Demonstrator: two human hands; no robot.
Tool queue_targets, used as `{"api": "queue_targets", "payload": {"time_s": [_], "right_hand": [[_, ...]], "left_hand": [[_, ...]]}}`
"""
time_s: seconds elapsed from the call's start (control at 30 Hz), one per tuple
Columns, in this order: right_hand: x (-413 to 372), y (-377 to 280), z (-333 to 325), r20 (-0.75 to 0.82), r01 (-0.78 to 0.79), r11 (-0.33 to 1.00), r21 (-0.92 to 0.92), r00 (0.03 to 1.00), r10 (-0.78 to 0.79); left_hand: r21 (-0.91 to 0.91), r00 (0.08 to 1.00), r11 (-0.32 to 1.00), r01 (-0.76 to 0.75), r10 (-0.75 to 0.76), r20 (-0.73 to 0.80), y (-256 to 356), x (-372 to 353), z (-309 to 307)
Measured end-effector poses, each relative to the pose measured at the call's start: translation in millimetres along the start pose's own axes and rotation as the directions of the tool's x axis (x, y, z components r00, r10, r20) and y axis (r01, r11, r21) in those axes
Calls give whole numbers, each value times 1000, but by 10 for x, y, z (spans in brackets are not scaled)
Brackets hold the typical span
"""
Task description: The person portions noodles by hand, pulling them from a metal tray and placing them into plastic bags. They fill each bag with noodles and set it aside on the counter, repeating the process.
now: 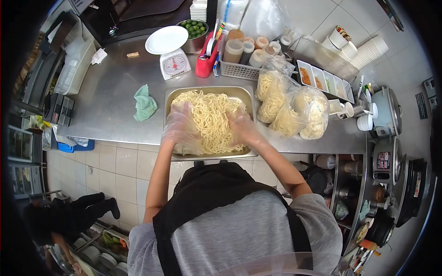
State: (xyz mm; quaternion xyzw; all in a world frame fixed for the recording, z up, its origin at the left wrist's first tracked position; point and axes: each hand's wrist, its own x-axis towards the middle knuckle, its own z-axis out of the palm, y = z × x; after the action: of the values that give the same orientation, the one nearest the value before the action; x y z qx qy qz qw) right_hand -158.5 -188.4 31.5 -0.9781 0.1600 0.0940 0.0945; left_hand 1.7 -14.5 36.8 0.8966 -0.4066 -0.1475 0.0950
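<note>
A rectangular metal tray (252, 92) full of pale yellow noodles (209, 120) lies near the counter's front edge. My left hand (183, 126), in a clear plastic glove, is at the noodles' left side, its fingers sunk among them and mostly hidden. On the right side my right hand (242, 125), also gloved, touches the noodles, with its fingertips hard to make out. Several clear plastic bags of noodles (287, 110) rest on the counter just right of the tray. Left of it lies a crumpled green cloth (145, 103).
Behind the tray stand a white dial scale (175, 64), a red tape dispenser (207, 60) and a grey basket (239, 70) of sauce bottles. White containers with toppings (317, 79) are at the back right. Another person (69, 211) is at the lower left.
</note>
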Motion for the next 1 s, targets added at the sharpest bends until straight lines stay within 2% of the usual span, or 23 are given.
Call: {"api": "queue_targets", "payload": {"time_s": [0.03,0.07,0.1,0.17,0.27,0.3,0.4,0.47,0.5,0.6,0.63,0.7,0.77,0.8,0.87,0.9,1.0], "right_hand": [[-23,-65,129,-103,-38,999,27,994,40],[-28,-97,221,-202,-74,996,55,976,83],[-20,-114,272,-213,-91,986,139,970,119],[26,-145,355,-235,-116,944,309,952,194],[219,10,701,-367,116,766,632,915,164],[221,10,636,-318,119,676,728,931,179],[137,39,296,-163,73,380,922,964,210],[-49,-57,-103,-42,-7,191,982,966,255],[-71,-8,-176,-22,-27,191,981,967,254],[-209,-17,-510,-294,201,351,915,926,237],[-242,9,-662,-322,213,469,857,932,166],[-321,-24,-875,-388,280,511,812,914,116],[-327,-37,-935,-467,356,556,751,882,66],[-288,-50,-934,-423,339,521,783,905,47],[-160,-129,-863,-332,295,447,845,943,6],[-54,-177,-741,-191,183,257,949,982,5],[283,-221,-395,-133,152,369,917,988,-77]], "left_hand": [[11,997,1000,-20,21,-72,9,12,23],[-16,976,995,-101,96,-196,-53,49,180],[-34,934,982,-183,163,-318,-37,35,209],[-118,937,983,-139,92,-338,25,-11,268],[-319,965,947,-46,-40,-258,108,-92,309],[-391,974,920,-6,-83,-210,134,-117,262],[-525,977,850,-39,-78,-199,153,-245,88],[-655,975,745,-123,-32,-219,3,-161,304],[-712,973,683,-162,-10,-231,-59,-136,377],[-959,986,229,-165,28,-163,172,-263,150],[-976,989,159,-147,49,-140,163,-219,237],[-995,990,14,-103,98,-102,164,-96,391],[-994,986,-41,-103,131,-108,175,-74,391],[-992,983,-68,-102,149,-112,199,-78,334],[-930,977,307,-201,132,-167,107,-72,163],[-843,971,482,-240,135,-199,33,-60,101],[-942,971,260,-212,166,-173,-172,-128,130]]}}
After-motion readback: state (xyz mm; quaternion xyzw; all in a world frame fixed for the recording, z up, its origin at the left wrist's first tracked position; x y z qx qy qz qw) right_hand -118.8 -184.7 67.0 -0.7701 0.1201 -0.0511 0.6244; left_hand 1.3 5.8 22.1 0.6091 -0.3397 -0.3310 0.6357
